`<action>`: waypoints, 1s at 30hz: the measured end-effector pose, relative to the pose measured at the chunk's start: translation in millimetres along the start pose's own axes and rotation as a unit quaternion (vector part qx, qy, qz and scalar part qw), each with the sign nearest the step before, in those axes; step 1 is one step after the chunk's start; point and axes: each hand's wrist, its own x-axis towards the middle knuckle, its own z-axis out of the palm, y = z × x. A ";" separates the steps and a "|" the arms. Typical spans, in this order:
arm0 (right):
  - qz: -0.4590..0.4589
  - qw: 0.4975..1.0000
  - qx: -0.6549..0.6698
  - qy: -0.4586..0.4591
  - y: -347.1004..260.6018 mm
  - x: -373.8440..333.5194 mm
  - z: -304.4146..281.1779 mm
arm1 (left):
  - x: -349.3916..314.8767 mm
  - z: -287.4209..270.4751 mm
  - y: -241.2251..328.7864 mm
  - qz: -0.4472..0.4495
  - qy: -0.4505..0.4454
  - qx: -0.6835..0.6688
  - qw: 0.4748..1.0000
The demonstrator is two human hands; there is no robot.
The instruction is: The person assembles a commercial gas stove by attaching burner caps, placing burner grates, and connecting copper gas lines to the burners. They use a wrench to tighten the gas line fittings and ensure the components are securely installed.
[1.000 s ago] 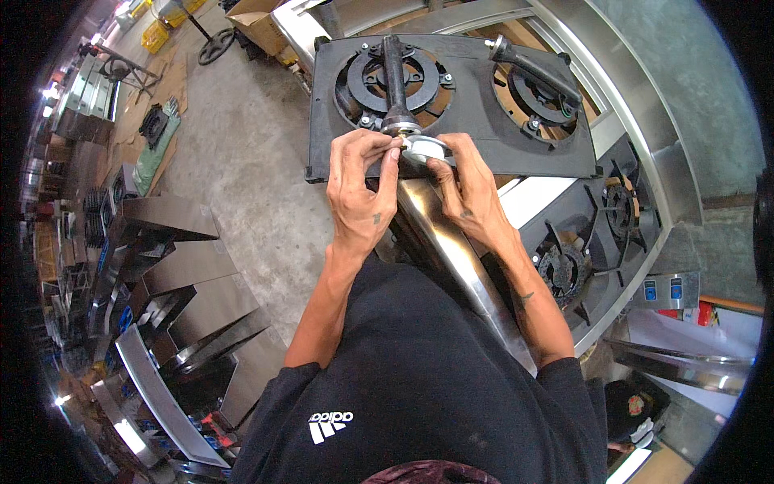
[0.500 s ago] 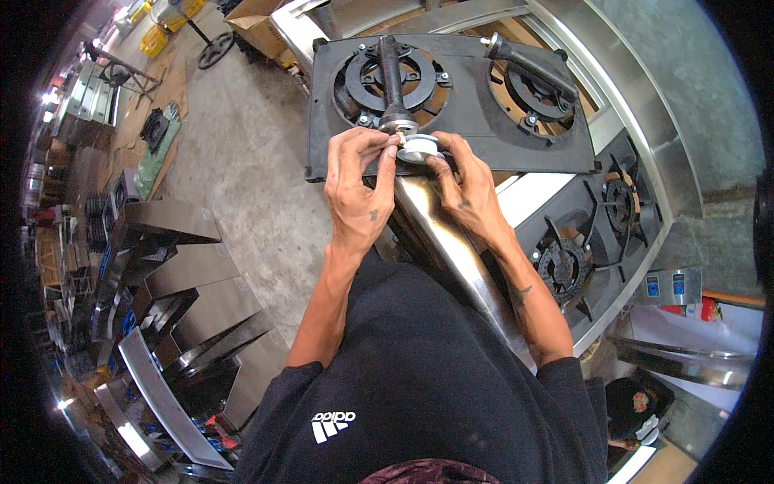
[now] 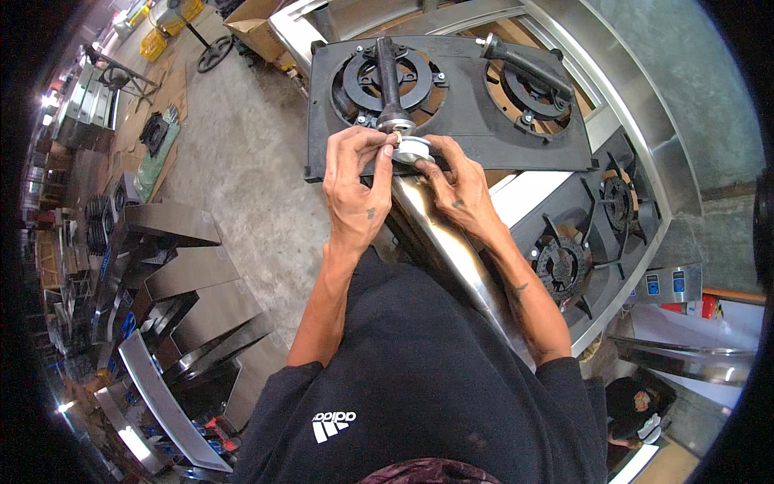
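The grey floor (image 3: 258, 185) spreads out to the left, with a steel frame (image 3: 637, 81) curving round the right side of the work. Across the frame lies a black plate (image 3: 463, 97); lower right is a second stove top (image 3: 568, 206). Two black pipes rest on the first plate, one (image 3: 388, 85) over the left opening, the other (image 3: 536, 68) over the right one.

At the near edge of that plate the person's hands are almost together. The right hand (image 3: 463, 185) grasps a white and silver spool (image 3: 414, 151) between thumb and fingers, just under the left pipe's end. The left hand (image 3: 355, 177) has thumb and fingertips pinched on a small brass fitting (image 3: 397, 139) there, partly hidden by the fingers.
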 end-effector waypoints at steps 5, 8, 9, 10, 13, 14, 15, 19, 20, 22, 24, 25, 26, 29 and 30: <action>-0.005 1.000 0.013 -0.001 2.3 1.7 1.9 | 1.5 1.7 0.4 -0.025 0.012 -0.053 0.998; 0.019 0.999 0.043 -0.009 5.6 2.1 3.8 | 0.9 1.9 -1.8 -0.067 0.023 -0.138 0.988; 0.030 0.998 0.054 -0.009 6.7 2.4 4.7 | 0.4 0.7 -3.1 -0.081 0.025 -0.167 0.982; 0.041 0.997 0.064 -0.009 7.6 3.1 6.0 | -0.5 -0.6 -4.4 -0.087 0.031 -0.173 0.981; 0.039 0.997 0.070 -0.005 9.3 4.5 8.1 | -4.3 -9.0 -7.8 -0.094 0.031 -0.130 0.987; 0.043 0.997 0.066 -0.005 9.6 4.7 8.2 | -5.3 -13.8 -8.6 -0.089 0.020 -0.073 0.993; 0.043 0.996 0.075 -0.009 9.8 4.6 7.9 | -6.8 -16.9 -9.0 -0.084 0.009 -0.017 0.996; 0.062 0.995 0.077 -0.024 10.9 5.2 6.7 | -15.1 -17.1 -9.0 -0.143 -0.061 0.043 0.987; 0.058 0.995 0.073 -0.026 11.2 5.5 6.9 | -15.7 -14.6 -10.1 -0.150 -0.075 0.036 0.985; 0.065 0.995 0.076 -0.030 11.8 6.5 7.5 | -16.8 -11.8 -12.7 -0.190 -0.100 0.025 0.976; 0.067 0.995 0.070 -0.034 12.0 7.2 8.2 | -13.8 -10.5 -18.4 -0.226 -0.097 -0.012 0.969; 0.066 0.995 0.062 -0.036 12.0 7.6 8.7 | -12.6 -10.1 -21.0 -0.238 -0.096 -0.034 0.966; 0.077 0.995 0.053 -0.039 11.9 7.9 9.0 | -13.1 -9.8 -22.5 -0.224 -0.097 -0.039 0.969; 0.073 0.996 0.039 -0.042 10.7 7.7 9.1 | -15.7 -8.4 -25.1 -0.202 -0.091 -0.053 0.974; 0.046 0.998 0.013 -0.037 10.3 8.0 9.7 | -18.1 -6.4 -24.6 -0.207 -0.083 -0.058 0.973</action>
